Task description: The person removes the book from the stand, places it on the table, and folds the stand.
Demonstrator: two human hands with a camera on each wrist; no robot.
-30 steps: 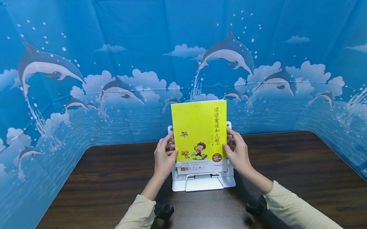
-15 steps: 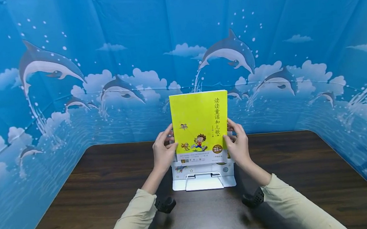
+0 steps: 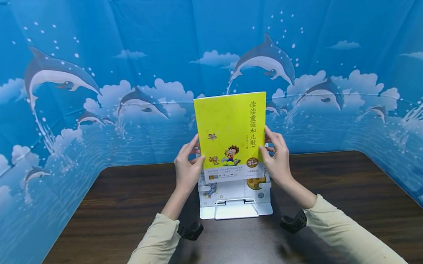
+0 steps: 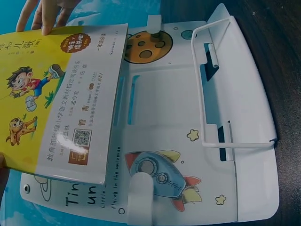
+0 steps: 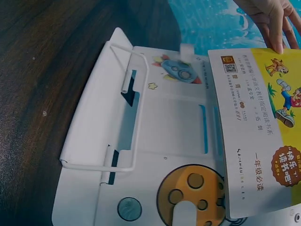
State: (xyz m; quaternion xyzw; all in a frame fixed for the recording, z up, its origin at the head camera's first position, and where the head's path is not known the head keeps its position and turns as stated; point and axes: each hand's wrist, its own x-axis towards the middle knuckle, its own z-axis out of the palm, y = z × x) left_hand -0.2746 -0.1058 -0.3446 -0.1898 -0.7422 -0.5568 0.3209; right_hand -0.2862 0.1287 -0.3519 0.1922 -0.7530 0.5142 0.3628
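Observation:
A yellow book [image 3: 230, 126] with a white lower band is lifted in front of a white book stand [image 3: 236, 210]. My left hand [image 3: 188, 164] grips its left edge, thumb on the cover and fingers behind. On the right edge, my right hand [image 3: 277, 155] pinches it the same way. The stand's back plate, printed with a rocket [image 4: 162, 174] and an orange moon [image 5: 190, 195], shows below the book. A white wire bar [image 4: 200, 84] crosses the ledge at its bottom. White clips [image 4: 141, 197] stick out at the plate's sides.
The stand rests on a dark wooden table [image 3: 127, 206]. Behind and at both sides hangs a blue backdrop [image 3: 157, 27] with dolphins and clouds. Black wrist cameras [image 3: 191, 231] are strapped on both forearms.
Both hands have raised the yellow book up and toward me, off the stand. Its lower edge has cleared the side clips, and the printed rocket and moon have come into sight.

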